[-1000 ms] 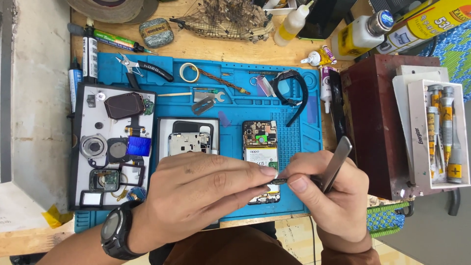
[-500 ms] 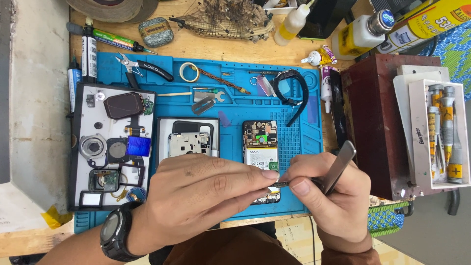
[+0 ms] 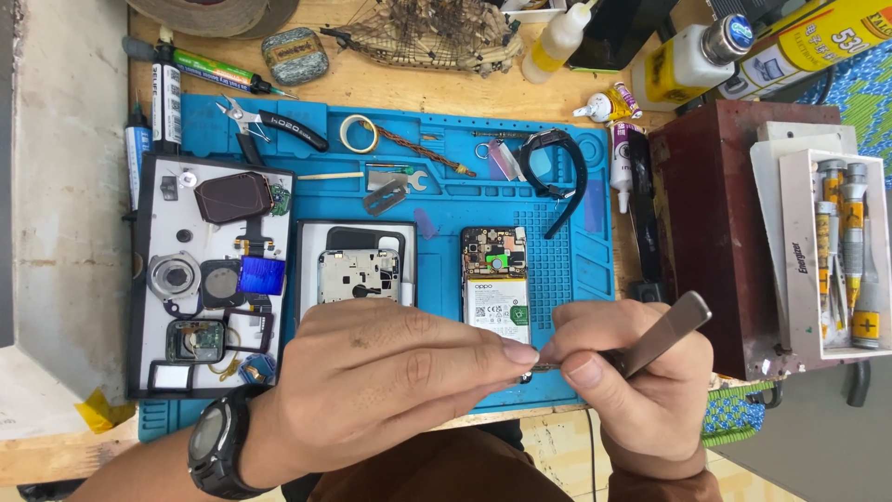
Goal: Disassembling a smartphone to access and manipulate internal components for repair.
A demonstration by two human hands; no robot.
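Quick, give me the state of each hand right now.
Left hand: fingers pinched shut on a small part, too tiny to identify.
Right hand: closed, holding metal tweezers.

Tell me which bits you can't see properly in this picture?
- The tiny part pinched between the left hand and the right hand: head view, too small, covered by fingertips.
- The lower end of the opened phone: head view, hidden behind both hands.
- The tip of the tweezers: head view, buried in the right hand's grip.
- The roll of tape at the top: head view, cut off by the picture's edge.
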